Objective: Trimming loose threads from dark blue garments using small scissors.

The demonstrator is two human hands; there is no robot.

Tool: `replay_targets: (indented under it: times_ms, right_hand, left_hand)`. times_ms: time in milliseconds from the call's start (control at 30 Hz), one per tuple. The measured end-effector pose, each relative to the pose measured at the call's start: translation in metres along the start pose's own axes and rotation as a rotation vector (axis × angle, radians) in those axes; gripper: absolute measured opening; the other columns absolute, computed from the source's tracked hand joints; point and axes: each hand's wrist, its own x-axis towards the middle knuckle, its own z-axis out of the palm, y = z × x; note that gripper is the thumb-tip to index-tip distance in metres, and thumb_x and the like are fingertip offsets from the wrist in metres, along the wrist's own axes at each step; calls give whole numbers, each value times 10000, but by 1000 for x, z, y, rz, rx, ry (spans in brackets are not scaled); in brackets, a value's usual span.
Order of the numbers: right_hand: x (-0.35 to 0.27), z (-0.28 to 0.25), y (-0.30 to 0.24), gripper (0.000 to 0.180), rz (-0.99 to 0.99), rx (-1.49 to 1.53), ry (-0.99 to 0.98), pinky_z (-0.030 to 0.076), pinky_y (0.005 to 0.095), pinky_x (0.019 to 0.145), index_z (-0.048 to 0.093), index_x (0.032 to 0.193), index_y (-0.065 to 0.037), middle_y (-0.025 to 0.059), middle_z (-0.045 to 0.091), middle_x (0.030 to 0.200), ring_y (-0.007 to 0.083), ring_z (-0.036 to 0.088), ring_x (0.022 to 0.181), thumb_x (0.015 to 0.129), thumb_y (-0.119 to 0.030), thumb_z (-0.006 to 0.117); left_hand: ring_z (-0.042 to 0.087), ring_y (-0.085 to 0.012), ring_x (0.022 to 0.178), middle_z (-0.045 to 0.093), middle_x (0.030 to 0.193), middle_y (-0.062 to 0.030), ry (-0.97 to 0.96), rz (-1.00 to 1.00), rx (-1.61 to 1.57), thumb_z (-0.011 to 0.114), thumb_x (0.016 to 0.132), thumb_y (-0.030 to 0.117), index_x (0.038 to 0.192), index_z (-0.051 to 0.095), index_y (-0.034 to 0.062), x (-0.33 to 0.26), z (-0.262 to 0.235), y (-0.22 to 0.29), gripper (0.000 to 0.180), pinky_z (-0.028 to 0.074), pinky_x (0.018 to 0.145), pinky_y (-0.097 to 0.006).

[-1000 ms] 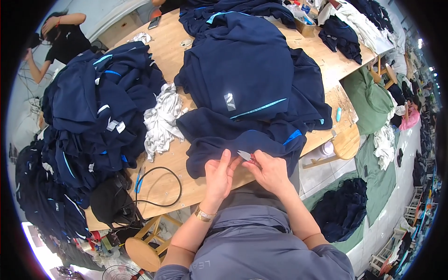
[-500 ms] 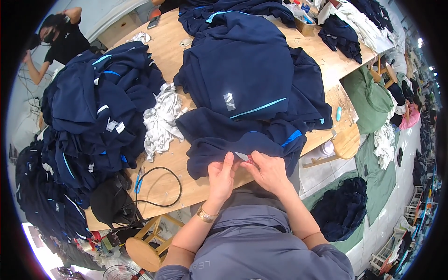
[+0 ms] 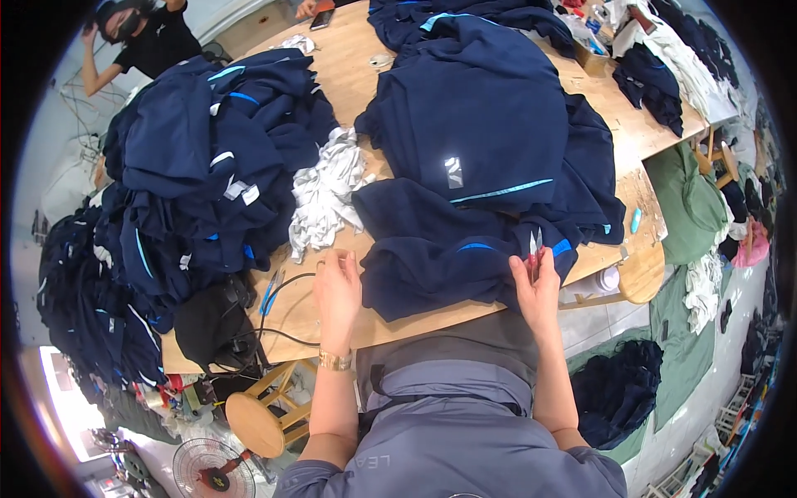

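Note:
Red-handled thread snips (image 3: 534, 247) are gripped in my right hand (image 3: 540, 292), blades apart and pointing away from me. They are over the right part of a navy garment (image 3: 432, 278) with bright blue trim, lying at the table's near edge. My left hand (image 3: 337, 290) is raised at the garment's left side, fingers curled together; whatever they may hold is too small or hidden to make out. Just beyond the near garment lies a large stack of navy garments (image 3: 473, 108) with light blue edging and a pale label.
White cloth scraps (image 3: 325, 195) separate the stack from a navy heap (image 3: 178, 158) on the left. A black cable (image 3: 286, 334) and blue-handled tool (image 3: 268, 295) lie near a black bag (image 3: 207, 328). Wooden stools (image 3: 256, 429) stand by the table; a co-worker (image 3: 154, 37) is at far left.
My hands have drawn apart: the left moved left off the garment, the right moved right and away with the snips. The snips now point away from me. The whole view has shifted.

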Motion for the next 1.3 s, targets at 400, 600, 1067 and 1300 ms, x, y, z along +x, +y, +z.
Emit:
replay_targets:
  times_ms: [400,600,1067,1300]
  right_hand:
    - [-13,24,-22,298,-48,282,-206,347,219,498,396,847,-15,15,445,662,66,377,573,842,-180,644]
    - [-9,32,-13,235,-19,338,-186,351,209,473,409,852,-16,3,471,622,51,414,527,844,-113,622]
    - [-12,15,-6,258,12,456,-209,300,232,501,429,814,-33,-7,351,599,68,317,575,899,-247,546]
    - [-17,5,-25,314,-252,37,-209,354,298,442,478,717,-41,74,487,534,225,485,450,850,-297,604]
  left_hand:
    - [394,-9,631,507,729,65,-440,-241,-998,610,871,215,915,532,59,0,32,29,180,323,584,-162]
    - [561,-113,611,600,666,-59,-502,-147,-626,651,825,268,984,443,28,-16,37,52,356,444,591,-256]
    - [546,-94,826,559,900,-48,-686,-643,-1601,624,810,14,1174,383,52,-18,7,101,438,448,737,-220]
    - [536,-86,842,519,1023,-77,-386,-67,-1283,611,824,16,1216,362,37,-34,16,106,465,459,725,-212]
